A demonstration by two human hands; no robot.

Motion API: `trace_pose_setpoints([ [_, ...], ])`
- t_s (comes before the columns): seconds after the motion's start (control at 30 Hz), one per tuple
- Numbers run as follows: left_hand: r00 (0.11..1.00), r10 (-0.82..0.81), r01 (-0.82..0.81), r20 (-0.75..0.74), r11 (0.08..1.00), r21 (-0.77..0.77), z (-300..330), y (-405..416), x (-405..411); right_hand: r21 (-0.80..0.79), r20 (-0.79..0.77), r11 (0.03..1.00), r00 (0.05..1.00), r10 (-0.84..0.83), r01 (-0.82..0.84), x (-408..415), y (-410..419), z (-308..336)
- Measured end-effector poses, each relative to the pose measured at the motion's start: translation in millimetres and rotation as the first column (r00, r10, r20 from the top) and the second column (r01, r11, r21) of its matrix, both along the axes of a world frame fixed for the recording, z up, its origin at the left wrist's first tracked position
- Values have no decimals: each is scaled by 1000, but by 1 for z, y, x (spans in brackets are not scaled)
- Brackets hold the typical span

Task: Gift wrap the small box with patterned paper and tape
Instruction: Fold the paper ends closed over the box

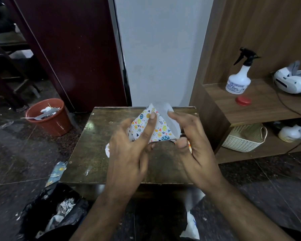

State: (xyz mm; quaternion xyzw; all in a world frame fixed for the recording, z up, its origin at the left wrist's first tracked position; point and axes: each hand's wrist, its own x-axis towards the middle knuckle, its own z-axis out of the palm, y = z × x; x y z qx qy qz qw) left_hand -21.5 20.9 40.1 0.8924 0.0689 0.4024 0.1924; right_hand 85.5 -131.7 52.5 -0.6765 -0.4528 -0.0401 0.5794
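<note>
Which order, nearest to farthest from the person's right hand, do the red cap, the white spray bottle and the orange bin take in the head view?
From the right hand:
1. Red cap, on the shelf to its right.
2. White spray bottle, behind the cap on the same shelf.
3. Orange bin, on the floor far left.

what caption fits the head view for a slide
Both hands, left hand and right hand, fold patterned paper over a small wooden table.
</note>
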Motion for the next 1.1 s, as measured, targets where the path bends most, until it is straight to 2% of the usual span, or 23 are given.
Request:
trace_pose_setpoints([
  [0.1,998,59,-54,-31,988,145,1,-2,1,76,-171,997,985,32,-19,-2,6,-4],
  [0.17,998,49,-40,-48,985,167,1,-5,1,138,-329,989,939,101,-58,-3,9,-4],
  [0.23,998,23,-14,-61,989,148,0,-6,0,175,-416,981,897,148,-80,-4,10,-3],
  [0.33,999,-15,17,-37,999,42,0,-2,-1,126,-401,984,901,166,-125,-8,8,-3],
  [0.47,997,-59,66,53,987,-143,2,-2,-1,-61,-196,997,980,39,-52,-13,5,-1],
  [0.63,981,-141,177,131,927,-331,2,-6,0,-38,-158,993,982,105,-112,-10,4,0],
  [0.73,978,-162,200,131,908,-368,1,-10,1,86,-264,982,947,184,-167,-11,4,2],
  [0.83,966,-221,257,133,873,-415,-2,-10,2,236,-399,968,900,177,-86,-10,4,9],
  [0.9,962,-248,271,111,897,-348,-2,-12,1,284,-486,959,865,125,21,-5,5,14],
  [0.97,953,-295,303,72,913,-272,-1,-15,0,331,-577,941,804,144,68,1,7,15],
  [1.03,939,-339,341,53,906,-251,-1,-18,0,376,-638,922,747,187,91,6,9,13],
  [1.1,929,-363,367,65,892,-262,-1,-18,0,356,-672,929,718,180,100,10,9,8],
])
